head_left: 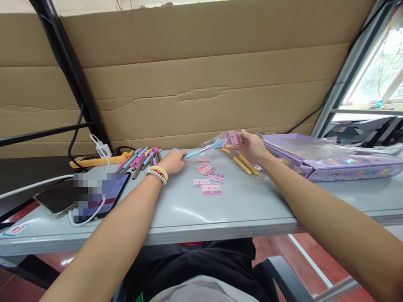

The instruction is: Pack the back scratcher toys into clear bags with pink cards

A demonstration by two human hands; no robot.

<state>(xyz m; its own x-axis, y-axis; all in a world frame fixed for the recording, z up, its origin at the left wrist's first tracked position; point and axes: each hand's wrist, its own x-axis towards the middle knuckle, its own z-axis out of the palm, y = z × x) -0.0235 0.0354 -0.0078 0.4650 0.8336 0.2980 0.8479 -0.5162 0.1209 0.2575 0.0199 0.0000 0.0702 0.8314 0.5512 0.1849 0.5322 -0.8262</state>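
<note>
A light-blue stick with a hand-shaped, fingered end (217, 143) lies inside a clear plastic sleeve (206, 147), stretched between my two hands. My left hand (174, 161) is closed on the stick's near end. At the sleeve's other end, my right hand (252, 144) pinches it beside a pink printed card (232, 138). Below my right hand lie yellow sticks (242, 161) in clear wrapping. Several small pink and purple printed cards (212, 190) are spread on the table between my forearms. Left of my left hand is a pile of coloured sticks (143, 158), some with finger-like ends.
A purple printed box (355, 170) with clear plastic over it stands at the right. At the left lie a phone (61, 195), a tablet-like device (116, 188), a white cable (91, 222) and a yellow-orange tool (100, 160). Cardboard (204, 75) walls off the table's back.
</note>
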